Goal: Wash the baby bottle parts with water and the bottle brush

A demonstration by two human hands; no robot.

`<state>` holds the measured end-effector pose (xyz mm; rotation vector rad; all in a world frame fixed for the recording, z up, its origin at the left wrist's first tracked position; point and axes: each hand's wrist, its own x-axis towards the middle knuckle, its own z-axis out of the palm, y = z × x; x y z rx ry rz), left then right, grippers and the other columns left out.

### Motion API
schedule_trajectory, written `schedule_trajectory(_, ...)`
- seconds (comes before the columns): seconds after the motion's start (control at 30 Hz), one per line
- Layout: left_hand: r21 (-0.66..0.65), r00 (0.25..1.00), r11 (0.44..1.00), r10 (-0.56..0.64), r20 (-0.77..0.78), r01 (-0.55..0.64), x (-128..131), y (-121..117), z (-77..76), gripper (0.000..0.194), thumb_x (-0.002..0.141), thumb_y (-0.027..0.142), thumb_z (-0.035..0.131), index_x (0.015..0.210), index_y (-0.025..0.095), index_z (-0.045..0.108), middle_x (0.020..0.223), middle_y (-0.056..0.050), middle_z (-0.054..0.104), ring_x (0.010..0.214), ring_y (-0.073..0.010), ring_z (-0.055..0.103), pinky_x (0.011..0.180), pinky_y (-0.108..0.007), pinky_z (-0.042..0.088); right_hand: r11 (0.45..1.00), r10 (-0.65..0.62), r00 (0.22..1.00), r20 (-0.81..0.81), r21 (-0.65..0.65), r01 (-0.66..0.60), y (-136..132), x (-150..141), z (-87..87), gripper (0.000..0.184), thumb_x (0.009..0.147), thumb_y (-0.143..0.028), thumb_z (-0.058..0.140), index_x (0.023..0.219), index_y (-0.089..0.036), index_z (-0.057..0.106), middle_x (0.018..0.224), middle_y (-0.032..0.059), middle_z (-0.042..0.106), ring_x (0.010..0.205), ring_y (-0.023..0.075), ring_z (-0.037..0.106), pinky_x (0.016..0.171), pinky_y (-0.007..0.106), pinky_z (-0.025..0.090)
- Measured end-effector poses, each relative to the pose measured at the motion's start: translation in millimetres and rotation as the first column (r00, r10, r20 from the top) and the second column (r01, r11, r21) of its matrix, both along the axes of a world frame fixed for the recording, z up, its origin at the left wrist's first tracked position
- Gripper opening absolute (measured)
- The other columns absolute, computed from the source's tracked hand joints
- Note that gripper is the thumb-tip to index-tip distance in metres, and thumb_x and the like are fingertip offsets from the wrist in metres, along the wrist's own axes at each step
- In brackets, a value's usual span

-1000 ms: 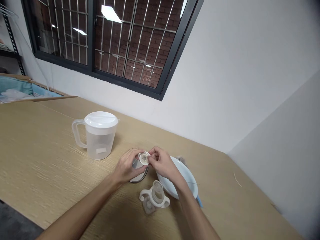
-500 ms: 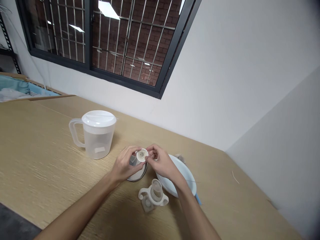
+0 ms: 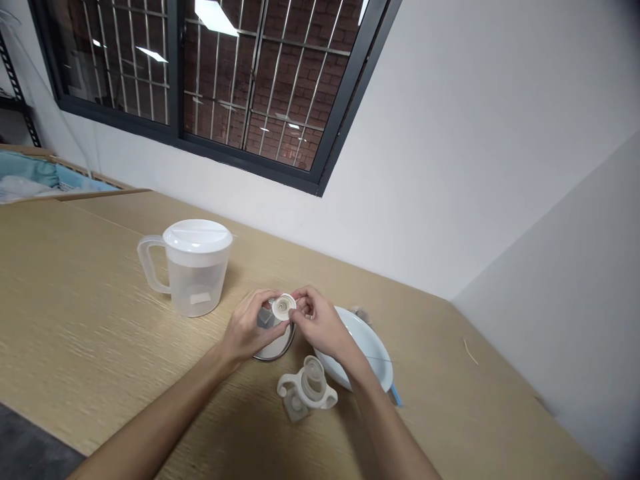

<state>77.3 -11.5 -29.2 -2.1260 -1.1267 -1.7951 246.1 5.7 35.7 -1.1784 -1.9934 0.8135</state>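
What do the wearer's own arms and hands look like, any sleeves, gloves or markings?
Left hand and right hand: bare, no gloves. Both forearms are uncovered as far as the view shows, no sleeves in sight. No watch, bracelet, cable or marking visible; rings can't be ruled out at this size.

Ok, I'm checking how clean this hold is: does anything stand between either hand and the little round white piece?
Nothing visible does. The left hand holds the round white piece by its left side, and the right hand has fingertips at its right edge. The metal-rimmed dish lies below, not between them.
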Motion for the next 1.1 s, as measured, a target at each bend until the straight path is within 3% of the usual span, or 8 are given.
schedule_trajectory(0.27, -0.011, 1.000, 1.000, 0.004, -0.006, -0.004, 0, 0, -0.3, 0.039, 0.076, 0.019, 0.068, 0.113, 0.019, 0.055, 0.089, -0.004, 0.067, 0.075, -0.0167, 0.063, 0.069, -0.029, 0.054, 1.000, -0.008, 0.996, 0.093, 0.010, 0.007, -4, 0, 1.7, 0.026, 0.075, -0.024, 0.061, 0.100, -0.019, 0.055, 0.073, -0.0028, 0.059, 0.066, 0.0139, 0.056, 0.061, 0.026, 0.042)
schedule_trajectory(0.57, 0.031, 0.998, 0.999, -0.029, -0.061, 0.031, -2, 0, -4.1, 0.038, 0.078, 0.020, 0.071, 0.112, 0.021, 0.054, 0.089, -0.004, 0.068, 0.078, -0.0166, 0.066, 0.070, -0.027, 0.054, 0.998, -0.055, 0.980, 0.193, 0.053, 0.045, -7, -4, -2.1, 0.021, 0.072, -0.020, 0.059, 0.091, -0.022, 0.051, 0.071, -0.0037, 0.063, 0.066, 0.0145, 0.058, 0.058, 0.025, 0.039)
schedule_trajectory(0.8, 0.031, 0.999, 0.999, -0.021, -0.041, 0.022, -1, 1, -4.4, 0.036, 0.079, 0.020, 0.068, 0.113, 0.021, 0.055, 0.089, -0.003, 0.068, 0.074, -0.0152, 0.065, 0.070, -0.027, 0.053, 0.982, -0.128, 0.965, 0.230, 0.164, 0.092, -13, -8, -2.6, 0.017, 0.074, -0.020, 0.058, 0.090, -0.023, 0.051, 0.072, -0.0017, 0.060, 0.066, 0.0154, 0.055, 0.057, 0.025, 0.033)
schedule_trajectory(1.1, 0.015, 0.999, 0.999, -0.040, -0.032, 0.041, 0, 0, -5.5, 0.038, 0.080, 0.019, 0.068, 0.115, 0.021, 0.053, 0.090, -0.003, 0.065, 0.074, -0.0143, 0.063, 0.069, -0.026, 0.053, 0.970, -0.165, 0.955, 0.246, 0.218, 0.111, -14, -10, -2.2, 0.014, 0.078, -0.027, 0.060, 0.087, -0.023, 0.050, 0.075, 0.0006, 0.062, 0.065, 0.0164, 0.055, 0.058, 0.026, 0.031)
